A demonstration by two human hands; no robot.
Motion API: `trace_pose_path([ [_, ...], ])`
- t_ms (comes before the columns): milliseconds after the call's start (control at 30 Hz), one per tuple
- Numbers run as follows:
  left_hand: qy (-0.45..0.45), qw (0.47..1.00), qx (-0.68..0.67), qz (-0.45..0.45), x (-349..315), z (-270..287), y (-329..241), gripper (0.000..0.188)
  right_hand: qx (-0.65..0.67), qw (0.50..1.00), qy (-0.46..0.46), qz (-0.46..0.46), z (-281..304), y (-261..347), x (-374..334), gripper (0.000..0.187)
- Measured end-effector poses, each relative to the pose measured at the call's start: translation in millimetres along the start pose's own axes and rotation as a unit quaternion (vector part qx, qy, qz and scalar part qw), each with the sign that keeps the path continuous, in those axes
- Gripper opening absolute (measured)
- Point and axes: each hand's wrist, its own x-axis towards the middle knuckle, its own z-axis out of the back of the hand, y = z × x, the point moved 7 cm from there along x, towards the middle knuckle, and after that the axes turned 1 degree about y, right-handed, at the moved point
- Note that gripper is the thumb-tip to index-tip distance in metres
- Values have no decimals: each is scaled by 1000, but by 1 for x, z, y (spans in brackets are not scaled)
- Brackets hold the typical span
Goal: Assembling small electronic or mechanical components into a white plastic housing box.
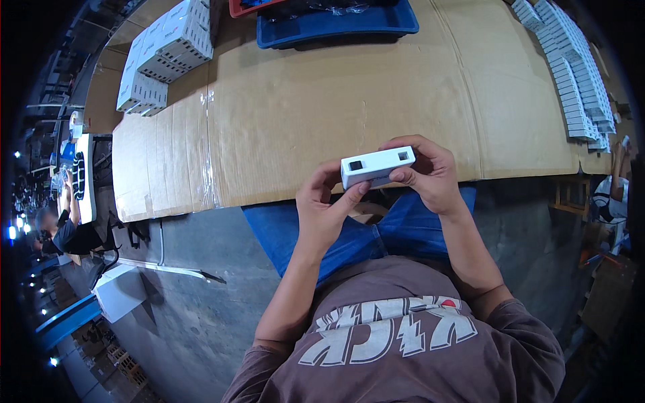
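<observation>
A small white box (379, 163) with a dark square at its left end and a smaller grey square at its right is held up between my two hands. My left hand (324, 201) is closed on the box's left end, the thumb pressed along its lower edge. Around the right end my right hand (432, 176) is closed too, thumb below and fingers behind. The box is above the near edge of a cardboard-covered table (295, 127), over my lap. My fingers partly hide its ends and back.
White boxes are stacked (168, 50) at the table's far left, and long rows of slim white boxes (571, 74) line the right. A blue tray (339, 28) sits at the far edge beside a red bin (250, 7). Other people (64, 228) are at far left and far right.
</observation>
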Motion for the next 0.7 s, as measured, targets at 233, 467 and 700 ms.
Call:
trace_pose_path([
  [233, -33, 997, -69, -7, -4, -1, -10, 38, -116, 991, 48, 41, -6, -1, 3, 32],
  [467, 35, 997, -38, -49, -3, 0, -11, 29, -122, 990, 51, 54, -7, 3, -4, 28],
  [700, 62, 978, 99, -173, 4, -7, -31, 33, -156, 981, 53, 105, -7, 15, 2, 40],
])
